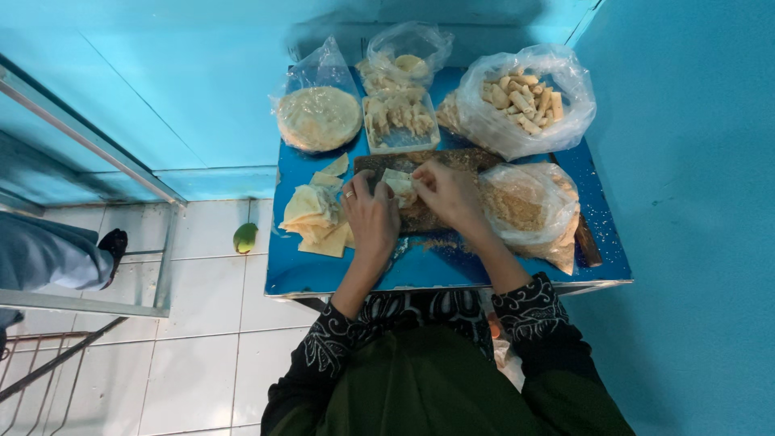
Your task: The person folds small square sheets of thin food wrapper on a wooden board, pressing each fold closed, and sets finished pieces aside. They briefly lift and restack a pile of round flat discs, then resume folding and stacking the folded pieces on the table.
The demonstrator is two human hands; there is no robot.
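In the head view, the person's left hand and right hand meet over a dark wooden board on the blue table. Between them sits a small pale wrapper piece, lying on the board's middle; the fingers of both hands are curled narrow and pinch its edges, the left from the near side, the right from the far side.

The wrapper looks thin and soft, so a hard pull could well tear it, and a loose fold might let whatever is inside spill; what it holds cannot be seen. The crumb bag lies just beside the right wrist with its mouth slack, and a sweep of the forearm could plausibly drag it and scatter more crumbs toward the table's near edge. The stack of cut wrappers sits close to the left edge and might slide off if nudged.

As for materials: the board is rough and crumb-dusted; the stack is limp, yellowish, in ragged squares. A clear bag holds a flat round pile of sheets, another clear bag holds stubby beige rolls, and a clear tray carries pale folded pieces. On the white floor tiles lies a small green fruit.
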